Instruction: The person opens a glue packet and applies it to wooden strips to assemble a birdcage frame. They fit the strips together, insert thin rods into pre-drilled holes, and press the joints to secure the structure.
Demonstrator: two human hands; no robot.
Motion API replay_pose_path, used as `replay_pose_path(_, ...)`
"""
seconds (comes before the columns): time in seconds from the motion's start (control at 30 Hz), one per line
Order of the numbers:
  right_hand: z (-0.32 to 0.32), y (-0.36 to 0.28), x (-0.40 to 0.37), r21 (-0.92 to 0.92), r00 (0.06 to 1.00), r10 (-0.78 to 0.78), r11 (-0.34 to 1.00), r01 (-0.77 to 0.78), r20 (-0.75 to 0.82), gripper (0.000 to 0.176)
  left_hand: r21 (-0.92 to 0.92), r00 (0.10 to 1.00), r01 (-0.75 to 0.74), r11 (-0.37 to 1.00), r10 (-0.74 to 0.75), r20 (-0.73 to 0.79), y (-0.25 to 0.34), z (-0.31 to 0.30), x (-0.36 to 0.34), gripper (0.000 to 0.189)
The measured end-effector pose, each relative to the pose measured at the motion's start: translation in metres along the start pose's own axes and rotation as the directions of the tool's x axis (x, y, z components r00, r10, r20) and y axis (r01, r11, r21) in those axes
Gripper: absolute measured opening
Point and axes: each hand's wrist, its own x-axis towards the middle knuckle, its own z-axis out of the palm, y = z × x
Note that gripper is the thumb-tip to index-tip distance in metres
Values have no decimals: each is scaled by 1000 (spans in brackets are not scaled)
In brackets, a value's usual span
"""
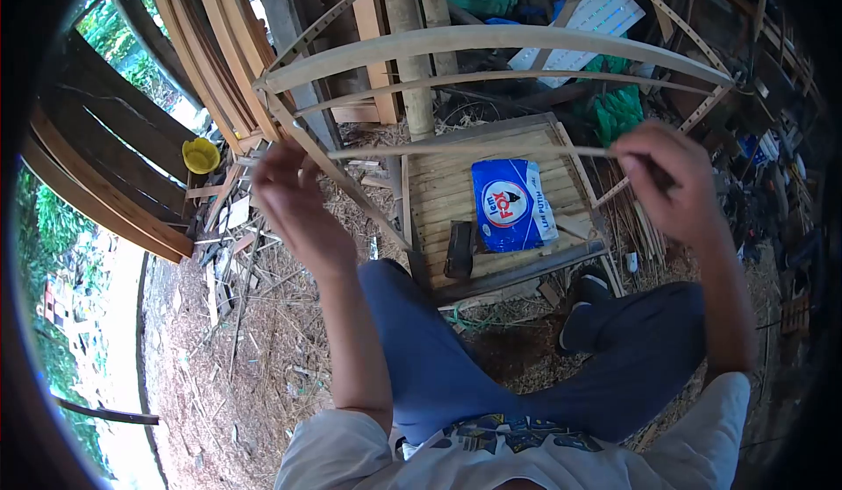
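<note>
A curved wooden frame (491,37) stands across the far side of the work spot, its bowed top rail arching from left to right, with a slimmer rail below it and a row of holes along the right side piece. Below the frame, on a ground strewn with shavings, sits a low table (434,193) topped with slats, just in front of the seated person's knees. On it lies a blue glue bag (511,206), right of the middle, its printed face up.

The right hand (668,177) is raised beyond the table's right edge, thumb and fingers pinched on the right end of a thin wooden strip (456,150). The left hand (303,214) is raised opposite, beside the frame's left side piece, fingers curled and blurred; whether it grips the strip's left end cannot be told.

The strip is the thing that counts here. Its long axis runs nearly level from side to side, across the person's front, roughly in line with the slimmer rail and on the person's side of it. From the right hand it reaches leftward, passing over the table beyond the bag; the right hand is the nearer, touching it. A small black block (459,249) rests on the table, left of the bag.
</note>
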Motion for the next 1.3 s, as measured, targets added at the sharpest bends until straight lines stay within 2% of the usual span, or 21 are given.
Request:
replay_pose_path(0.1, -15, -4, 19, -116, 992, -124, 986, 123, -8, 11, -130, 1000, -5, 991, 6, 4, 27, 19, 41, 49)
replay_pose_path(0.17, -14, -14, 17, -130, 997, -42, 991, 32, -72, 12, -271, 997, 33, 962, -12, 78, 35, 18, 54, 46)
replay_pose_path(0.2, -14, -17, 15, -136, 995, -6, 991, -8, -103, 12, -238, 999, 25, 971, -15, 44, 33, 19, 52, 46)
replay_pose_path(0.27, -4, -12, 9, -143, 988, -57, 989, 37, -142, 14, -169, 999, 9, 986, -15, -33, 21, 20, 39, 46)
replay_pose_path(0.37, 6, -2, -2, -143, 986, -48, 989, 25, -161, 19, -110, 997, 17, 994, -10, 72, 0, 20, 8, 46)
replay_pose_path(0.47, 11, -1, -2, -151, 988, -39, 988, 15, -152, 21, -80, 1000, 10, 997, -8, 29, 0, 31, -3, 40)
replay_pose_path(0.6, 16, -2, 2, -165, 980, -83, 985, 53, -179, 22, -28, 993, -107, 994, 108, 40, 6, 38, -3, 47)
replay_pose_path(0.73, 14, -3, 7, -134, 982, -104, 988, 83, -160, 22, 55, 991, -132, 990, 131, 32, 11, 39, -7, 48)
replay_pose_path(1.3, 14, -1, 11, -112, 984, -82, 992, 65, -160, 21, 49, 992, -112, 993, 109, 58, 17, 39, -9, 41)
